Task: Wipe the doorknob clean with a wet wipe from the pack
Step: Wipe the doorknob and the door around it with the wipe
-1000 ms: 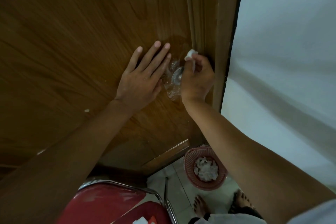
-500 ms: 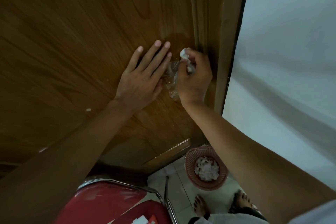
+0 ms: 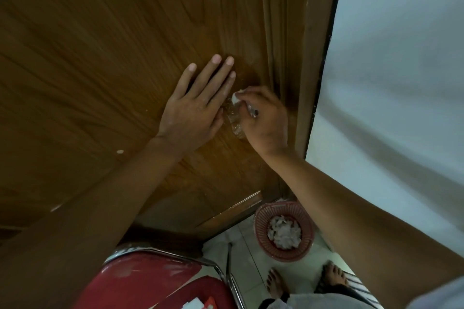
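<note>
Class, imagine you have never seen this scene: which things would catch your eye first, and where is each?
First, the two hands at the centre: the left hand lies flat on the brown wooden door, while the right hand rubs a white wet wipe over the doorknob near the door's edge. Next, the red basket of crumpled white wipes on the floor below, and the red chair at bottom left.
</note>
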`<state>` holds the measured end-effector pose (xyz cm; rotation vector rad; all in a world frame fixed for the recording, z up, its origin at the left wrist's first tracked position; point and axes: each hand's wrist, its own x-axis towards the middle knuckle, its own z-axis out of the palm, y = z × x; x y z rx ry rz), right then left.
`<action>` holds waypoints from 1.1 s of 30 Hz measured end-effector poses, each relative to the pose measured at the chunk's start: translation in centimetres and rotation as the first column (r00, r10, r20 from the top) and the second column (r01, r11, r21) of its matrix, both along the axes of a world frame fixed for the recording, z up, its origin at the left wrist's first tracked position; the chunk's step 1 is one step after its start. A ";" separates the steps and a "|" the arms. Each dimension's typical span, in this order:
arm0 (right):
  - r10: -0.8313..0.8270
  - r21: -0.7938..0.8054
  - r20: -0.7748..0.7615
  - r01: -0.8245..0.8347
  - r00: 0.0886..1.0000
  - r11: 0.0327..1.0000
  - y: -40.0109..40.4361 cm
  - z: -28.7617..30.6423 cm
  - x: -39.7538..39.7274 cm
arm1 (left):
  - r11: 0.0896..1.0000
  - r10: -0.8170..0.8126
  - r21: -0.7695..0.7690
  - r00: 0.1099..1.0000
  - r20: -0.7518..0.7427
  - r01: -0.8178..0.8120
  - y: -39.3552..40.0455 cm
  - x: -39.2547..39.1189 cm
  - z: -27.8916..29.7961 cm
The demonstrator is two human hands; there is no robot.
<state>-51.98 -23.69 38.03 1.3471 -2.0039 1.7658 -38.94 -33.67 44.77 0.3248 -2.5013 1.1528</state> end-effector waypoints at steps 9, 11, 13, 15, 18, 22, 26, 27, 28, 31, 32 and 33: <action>0.008 0.023 0.008 -0.008 1.000 1.000 0.0 0.2 -0.1 | 1.000 -0.004 -0.003 1.000 0.000 0.004 0.1 0.0 0.2; 0.015 0.058 0.017 -0.016 1.000 0.998 0.1 -0.1 -0.1 | 1.000 -0.003 -0.001 1.000 0.004 0.003 0.1 0.0 0.1; -0.061 0.001 0.198 0.062 0.978 0.998 0.0 0.2 0.0 | 1.000 -0.008 0.018 1.000 0.002 0.008 0.2 0.1 0.2; -0.142 -0.042 0.418 0.175 0.897 0.984 -0.4 0.7 -0.1 | 1.000 -0.014 0.023 1.000 0.000 0.014 0.1 0.0 0.2; -0.171 0.009 0.379 0.181 0.910 0.983 -0.3 0.6 0.0 | 1.000 -0.018 0.021 1.000 0.000 0.018 0.1 0.0 0.1; -0.130 0.096 0.299 0.106 0.945 0.990 0.3 -0.1 0.2 | 0.999 -0.028 0.022 0.999 -0.019 0.029 0.0 0.0 -0.1; -0.218 0.041 0.521 0.231 0.825 0.972 -0.2 0.3 0.2 | 0.999 -0.041 0.029 0.999 -0.027 0.042 -0.1 -0.1 -0.2; -0.211 0.036 0.487 0.222 0.847 0.974 -0.1 0.2 0.5 | 0.999 -0.042 0.030 0.999 -0.025 0.043 -0.2 -0.1 -0.2; -0.189 0.037 0.425 0.192 0.885 0.981 0.0 0.1 0.8 | 0.999 -0.041 0.031 0.999 -0.024 0.042 -0.2 -0.1 -0.2; -0.143 0.102 0.168 0.127 0.975 0.987 0.5 -0.8 1.1 | 0.999 -0.038 0.020 0.999 -0.028 0.038 -0.2 -0.1 -0.3; -0.148 0.103 0.144 0.134 0.978 0.986 0.5 -0.9 1.0 | 0.999 -0.038 0.018 0.999 -0.029 0.039 -0.2 -0.1 -0.3; -0.168 0.087 0.176 0.155 0.970 0.984 0.4 -0.8 0.8 | 0.999 -0.037 0.020 0.999 -0.027 0.038 -0.2 -0.1 -0.2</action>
